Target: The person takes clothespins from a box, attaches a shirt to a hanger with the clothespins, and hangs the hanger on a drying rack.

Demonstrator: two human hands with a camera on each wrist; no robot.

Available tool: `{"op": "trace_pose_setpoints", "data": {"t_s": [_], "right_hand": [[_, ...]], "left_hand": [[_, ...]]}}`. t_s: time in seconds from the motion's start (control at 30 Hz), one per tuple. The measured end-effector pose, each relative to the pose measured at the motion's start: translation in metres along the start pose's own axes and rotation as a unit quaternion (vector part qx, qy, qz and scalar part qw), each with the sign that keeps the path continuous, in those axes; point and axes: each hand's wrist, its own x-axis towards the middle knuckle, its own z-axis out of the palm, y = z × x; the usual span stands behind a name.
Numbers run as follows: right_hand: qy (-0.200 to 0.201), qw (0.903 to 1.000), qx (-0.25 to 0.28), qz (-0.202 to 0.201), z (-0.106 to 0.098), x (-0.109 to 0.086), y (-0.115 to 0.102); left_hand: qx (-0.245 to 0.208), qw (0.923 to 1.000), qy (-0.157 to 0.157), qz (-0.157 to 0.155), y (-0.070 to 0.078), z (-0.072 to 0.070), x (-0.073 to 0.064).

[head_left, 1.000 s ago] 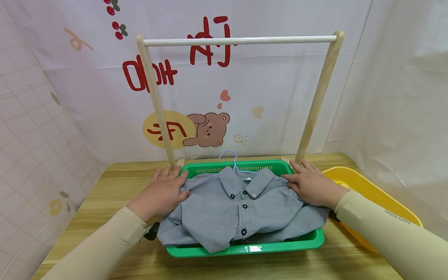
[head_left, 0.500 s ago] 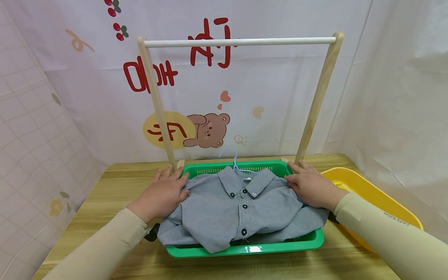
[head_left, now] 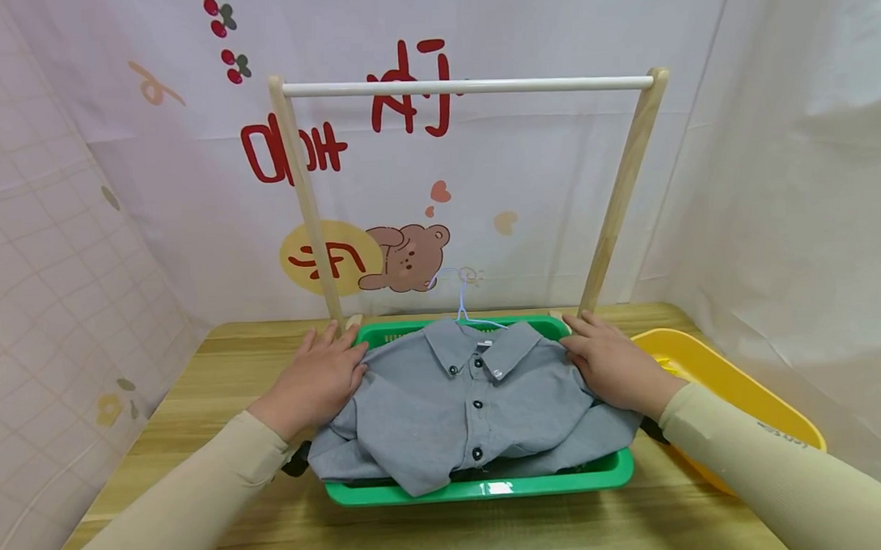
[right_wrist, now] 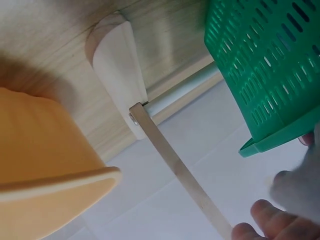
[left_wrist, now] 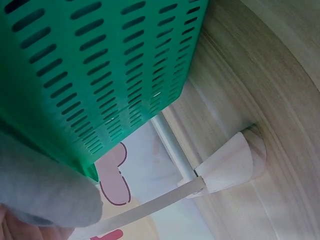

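Note:
A grey button-up shirt [head_left: 423, 405] with a collar and dark buttons lies spread over a green plastic basket [head_left: 550, 485]. From its neck rises the thin hook of a pale blue clothes hanger [head_left: 461, 294]. My left hand [head_left: 309, 389] holds the shirt's left shoulder edge, fingers pointing away over the basket's side. At the opposite shoulder my right hand [head_left: 618, 366] pinches the cloth. Bunched grey cloth [left_wrist: 50, 185] sits against the left fingers in the left wrist view. Fingers [right_wrist: 272, 220] of the right hand show by the cloth in the right wrist view.
Behind the basket stands a wooden rack with a white rail [head_left: 470, 87] across the top. A yellow tub [head_left: 736, 394] sits right of the basket, partly behind the right forearm. All stand on a wood-grain table [head_left: 218, 380] before a printed curtain.
The hanger's hook and the shirt's collar have risen slightly, standing higher above the basket. Both hands stay at the shoulders; the left thumb has drawn in along the cloth edge.

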Motion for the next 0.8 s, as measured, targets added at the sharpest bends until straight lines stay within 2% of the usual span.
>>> {"op": "trace_pose_setpoints", "data": {"t_s": [0.27,0.37,0.6,0.8], "right_hand": [[0.041,0.999,0.011,-0.01,0.0,0.001,0.003],[0.067,0.9973,0.023,-0.019,-0.001,0.002,0.003],[0.161,0.9851,0.047,-0.038,-0.004,0.003,-0.002],[0.192,0.9793,0.056,-0.033,-0.006,0.002,-0.004]], "left_hand": [[-0.005,0.9996,0.026,-0.001,-0.001,-0.001,0.002],[-0.004,0.999,0.044,0.002,-0.001,-0.004,0.004],[-0.008,0.9955,0.094,0.01,-0.003,-0.013,0.008],[-0.016,0.9951,0.097,0.008,-0.002,-0.017,0.008]]}}
